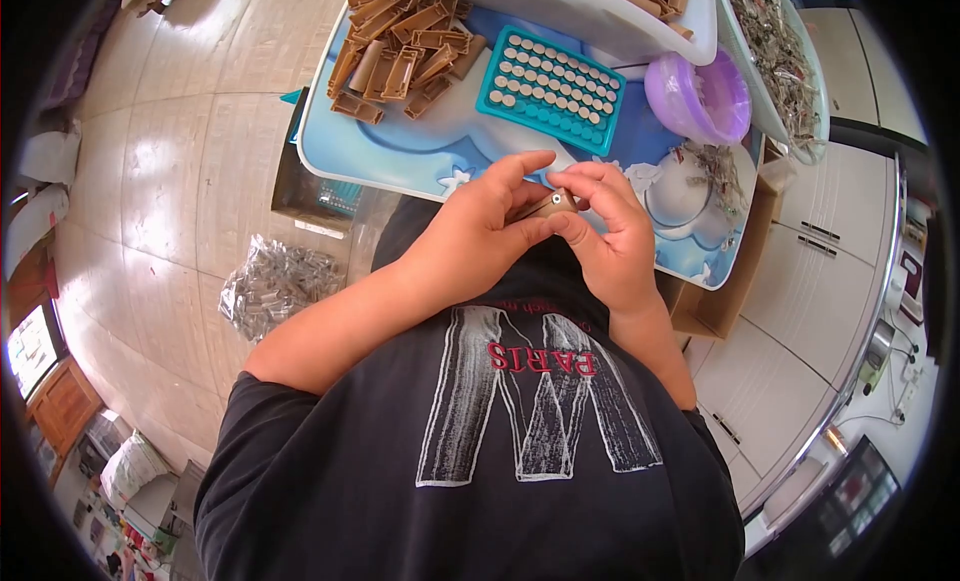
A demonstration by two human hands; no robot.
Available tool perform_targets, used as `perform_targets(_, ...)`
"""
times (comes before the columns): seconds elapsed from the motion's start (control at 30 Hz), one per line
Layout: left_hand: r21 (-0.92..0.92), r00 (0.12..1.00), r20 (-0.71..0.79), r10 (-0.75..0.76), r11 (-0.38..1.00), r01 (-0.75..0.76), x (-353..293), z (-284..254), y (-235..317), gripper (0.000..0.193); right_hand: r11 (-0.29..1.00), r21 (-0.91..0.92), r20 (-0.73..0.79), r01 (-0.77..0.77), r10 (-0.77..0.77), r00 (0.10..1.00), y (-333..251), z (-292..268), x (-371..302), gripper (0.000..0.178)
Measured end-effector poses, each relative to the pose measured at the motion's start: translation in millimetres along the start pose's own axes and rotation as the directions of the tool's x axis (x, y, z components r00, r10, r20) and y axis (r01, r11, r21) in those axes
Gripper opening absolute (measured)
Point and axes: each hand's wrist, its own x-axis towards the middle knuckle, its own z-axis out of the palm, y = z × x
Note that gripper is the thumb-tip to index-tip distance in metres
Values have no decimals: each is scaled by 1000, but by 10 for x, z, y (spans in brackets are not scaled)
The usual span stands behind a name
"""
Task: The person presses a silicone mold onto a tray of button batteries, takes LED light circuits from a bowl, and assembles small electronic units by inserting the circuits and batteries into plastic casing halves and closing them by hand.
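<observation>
Close in front of my chest, both hands meet around a small brown plastic casing [546,207]. One end shows a pale round face with a dark centre. My left hand [490,206] is closed on its left side, fingers curled. My right hand [612,231] pinches the round end between thumb and fingers; part of the casing is hidden by them. Beyond my hands, a teal tray [484,105] holds rows of small whitish round pieces, with bare teal spots along its near edge. To its left lies a heap of similar brown casings [403,73].
A purple bowl [668,93] stands right of the tray, near small bagged metal parts [722,176]. White tubs [560,1] line the table's far side. A clear bag of silvery pieces [275,286] lies on the floor at left. White cabinets [800,301] stand at right.
</observation>
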Motion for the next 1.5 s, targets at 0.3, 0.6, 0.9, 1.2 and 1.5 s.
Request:
perform_targets(0.3, 404, 996, -14, 91, 912, -78, -53, 2, 88, 20, 719, 660, 32, -221, 266, 963, 46, -60, -179, 33)
perform_targets(0.6, 504, 954, -6, 301, 825, -257, -45, 100, 62, 15, 650, 751, -106, -119, 295, 950, 7, 55, -252, 32)
perform_targets(0.9, -7, 912, 166, -375, 924, 381, 14, -68, -37, 22, 969, 141, 28, -204, 202, 979, 82, 32, -443, 37)
perform_targets(1.2, -388, 908, 114, -403, 824, 414, 125, -77, 10, 29, 924, -361, -223, -128, 48, 974, 455, -223, -455, 24)
perform_targets(1.5, -591, 906, 229, -357, 688, 421, 199, -134, -141, 29, 880, -474, -116, -37, -21, 993, 472, -170, -265, 24)
